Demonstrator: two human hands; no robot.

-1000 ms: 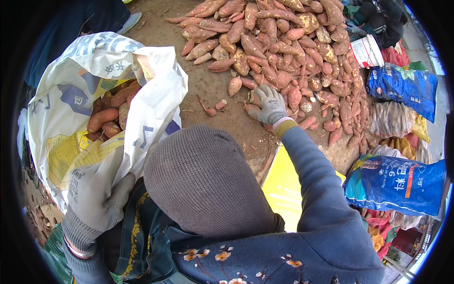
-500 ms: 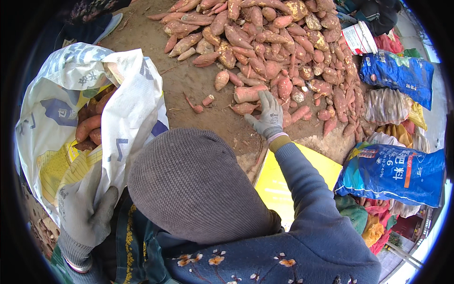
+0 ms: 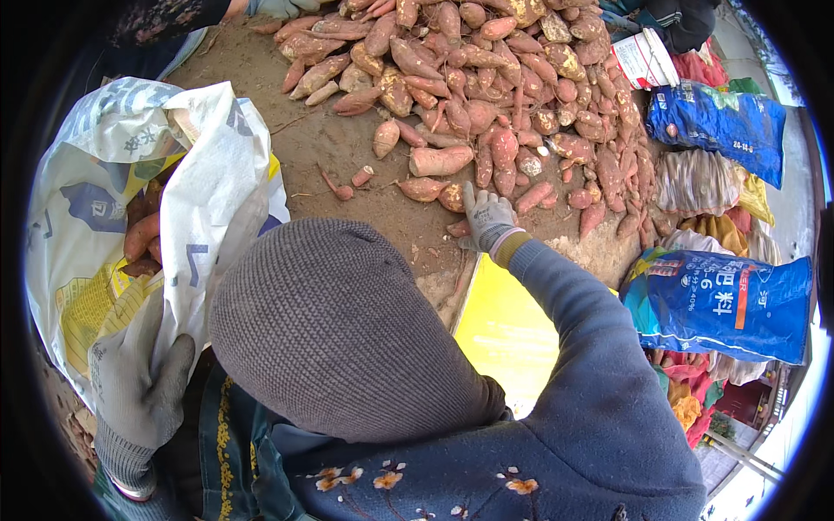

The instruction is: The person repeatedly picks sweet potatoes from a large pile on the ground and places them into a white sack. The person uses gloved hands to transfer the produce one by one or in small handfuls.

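Note:
My left hand (image 3: 139, 382), in a grey glove, grips the front edge of a white woven sack (image 3: 221, 200) at the left. A fold of the sack lies between thumb and fingers. Inside its mouth are several reddish sweet potatoes (image 3: 142, 236). My right hand (image 3: 488, 217), also gloved, reaches to the near edge of a large sweet potato pile (image 3: 486, 113). Its fingers are stretched out and low to the ground. One small sweet potato (image 3: 452, 198) lies by the fingertips, another (image 3: 458, 228) beside the thumb. The palm side is hidden.
A yellow sheet or board (image 3: 504, 321) lies under my right forearm. Blue printed sacks (image 3: 721, 304) and a white bucket (image 3: 645, 59) line the right side. Another person's sleeve (image 3: 161, 17) shows at the top left. A grey knit cap (image 3: 339, 339) blocks the lower middle.
My right hand has drawn back slightly from the pile, uncovering small sweet potatoes. The whole view has shifted a little. My left hand keeps its hold on the sack.

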